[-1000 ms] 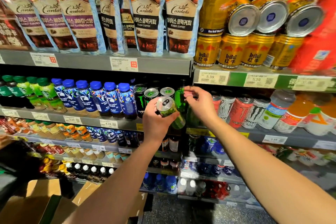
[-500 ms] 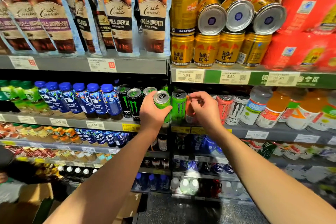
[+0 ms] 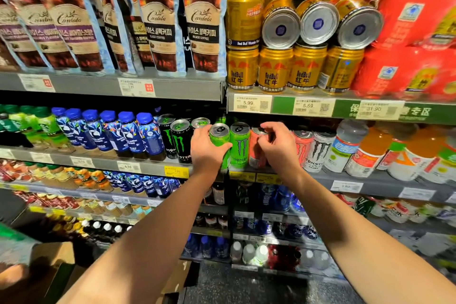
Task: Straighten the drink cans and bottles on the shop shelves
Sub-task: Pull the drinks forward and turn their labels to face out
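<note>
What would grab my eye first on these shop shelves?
Probably the two hands at centre: the left hand grips a bright green drink can, the right hand holds a pink can. Above, three gold cans lying on their sides top an upright row, silver ends facing out.

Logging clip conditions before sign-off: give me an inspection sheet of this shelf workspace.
Surface: grey shelf with price tags.
Job's things: green can in left hand; upright green Monster can beside it; pink can at right hand.
Clutter: three gold cans lying on their sides on the stack above.
Grips: left wrapped round the can; right fingers curled at the pink can's top.
Cables: nothing seen.
Surroundings: coffee pouches, blue-capped bottles.
</note>
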Tool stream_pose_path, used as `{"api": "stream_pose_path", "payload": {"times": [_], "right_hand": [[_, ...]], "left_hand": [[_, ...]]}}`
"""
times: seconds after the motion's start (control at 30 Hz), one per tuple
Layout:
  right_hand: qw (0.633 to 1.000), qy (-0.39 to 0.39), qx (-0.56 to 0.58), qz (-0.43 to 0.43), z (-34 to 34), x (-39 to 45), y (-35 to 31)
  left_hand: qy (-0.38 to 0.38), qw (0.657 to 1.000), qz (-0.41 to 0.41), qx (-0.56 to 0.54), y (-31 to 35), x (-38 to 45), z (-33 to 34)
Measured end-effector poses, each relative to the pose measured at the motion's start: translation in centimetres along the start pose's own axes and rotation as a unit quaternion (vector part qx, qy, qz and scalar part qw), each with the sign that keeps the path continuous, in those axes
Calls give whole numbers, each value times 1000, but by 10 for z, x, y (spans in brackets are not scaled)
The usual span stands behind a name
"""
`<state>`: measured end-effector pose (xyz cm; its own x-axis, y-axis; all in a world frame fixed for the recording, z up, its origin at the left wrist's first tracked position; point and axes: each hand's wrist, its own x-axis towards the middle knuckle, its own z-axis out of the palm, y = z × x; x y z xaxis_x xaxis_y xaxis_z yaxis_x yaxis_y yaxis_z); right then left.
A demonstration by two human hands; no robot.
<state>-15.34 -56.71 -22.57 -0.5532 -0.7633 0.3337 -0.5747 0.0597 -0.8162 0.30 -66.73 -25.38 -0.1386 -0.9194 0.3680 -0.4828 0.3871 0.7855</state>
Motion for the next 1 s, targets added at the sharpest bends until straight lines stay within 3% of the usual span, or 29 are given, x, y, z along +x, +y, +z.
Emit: {"api": "stream_pose_path", "payload": {"times": [0.6, 1.0], "right_hand": [[998, 16, -53, -29, 5, 2, 7], [991, 102, -82, -37, -5, -10, 9]], "left_hand": [[-13, 1000, -16, 16, -4, 15, 7], [-27, 999, -4, 17, -15, 21, 14]]}}
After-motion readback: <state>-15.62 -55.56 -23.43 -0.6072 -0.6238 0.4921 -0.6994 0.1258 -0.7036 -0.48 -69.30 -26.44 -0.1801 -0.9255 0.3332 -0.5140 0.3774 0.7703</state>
